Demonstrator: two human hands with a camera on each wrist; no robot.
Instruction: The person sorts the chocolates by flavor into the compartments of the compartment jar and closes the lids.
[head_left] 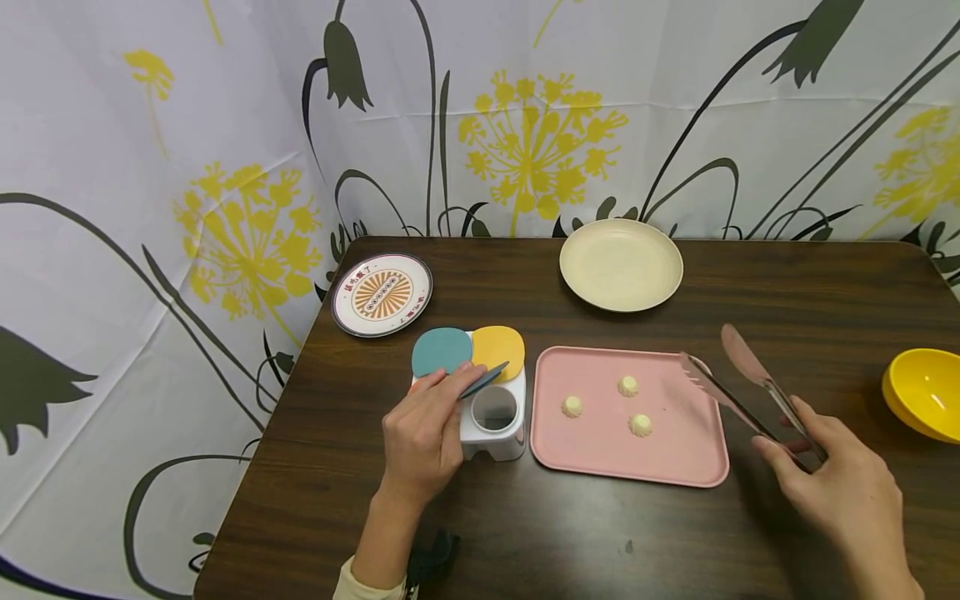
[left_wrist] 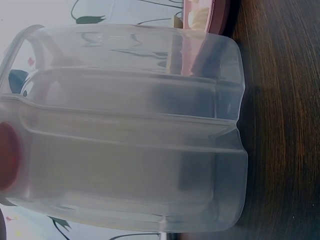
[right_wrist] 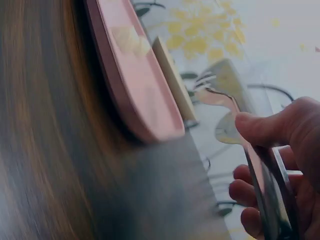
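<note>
My left hand (head_left: 454,390) rests against a white compartment container (head_left: 495,433) and pinches its dark blue-grey lid (head_left: 484,380), tilted up over an open round well. Two other lids, teal (head_left: 441,351) and yellow (head_left: 498,347), lie flat on top. The left wrist view is filled by the container's translucent wall (left_wrist: 130,130). My right hand (head_left: 787,448) grips metal tongs (head_left: 738,377), whose tips stand apart above the right edge of a pink tray (head_left: 675,462). On the tray lie three small cream swirled pieces (head_left: 572,406) (head_left: 628,385) (head_left: 641,425). Tongs (right_wrist: 225,112) and tray (right_wrist: 130,85) also show in the right wrist view.
On the dark wooden table (head_left: 810,292), a cream plate (head_left: 621,265) sits behind the tray and a patterned plate (head_left: 382,294) at the back left. A yellow bowl (head_left: 926,392) is at the right edge. A flowered cloth backdrop (head_left: 225,167) hangs behind and left.
</note>
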